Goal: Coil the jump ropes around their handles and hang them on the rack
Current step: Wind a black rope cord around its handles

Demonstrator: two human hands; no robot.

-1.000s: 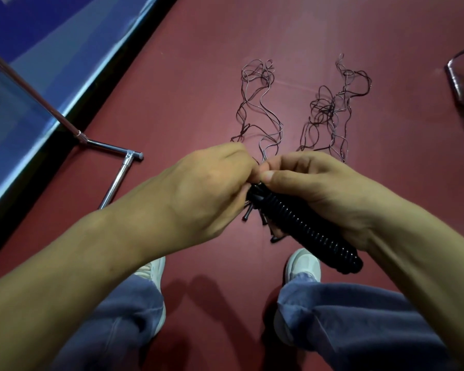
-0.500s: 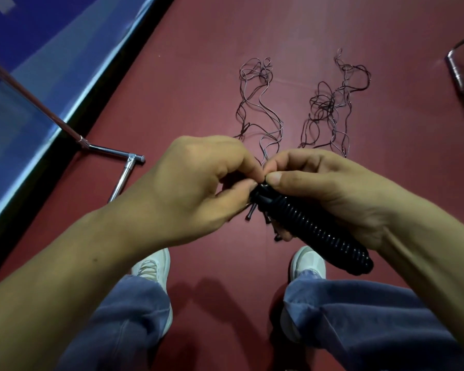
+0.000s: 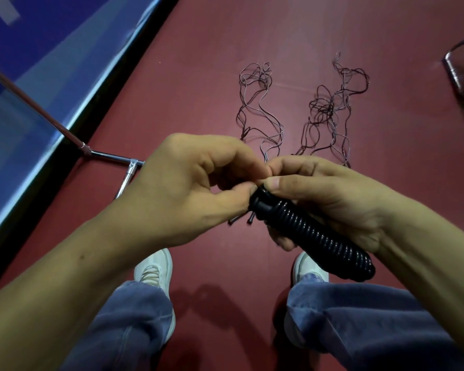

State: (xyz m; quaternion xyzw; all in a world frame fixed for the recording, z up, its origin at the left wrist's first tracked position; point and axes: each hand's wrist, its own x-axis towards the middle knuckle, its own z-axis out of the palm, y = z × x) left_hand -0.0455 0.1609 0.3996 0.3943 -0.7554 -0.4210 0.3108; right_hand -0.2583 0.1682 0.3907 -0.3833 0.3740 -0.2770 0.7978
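Clearly, the right hand (image 3: pixel 332 202) grips the coiled black rope (image 3: pixel 314 236); the left hand (image 3: pixel 188 188) pinches its top end. Two loose ropes (image 3: pixel 324 108) lie on the floor (image 3: pixel 198 62). White marks (image 3: pixel 8 12) on the blue board (image 3: pixel 51 54): unreadable.

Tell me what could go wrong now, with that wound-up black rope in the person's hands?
1. The left hand pinches only the top end of the coiled rope while the right hand grips its body; if the pinch slips, the tight turns may spring loose.
2. The left rope pile and right rope pile lie loose on the floor ahead of the shoes; a step forward could snag them.
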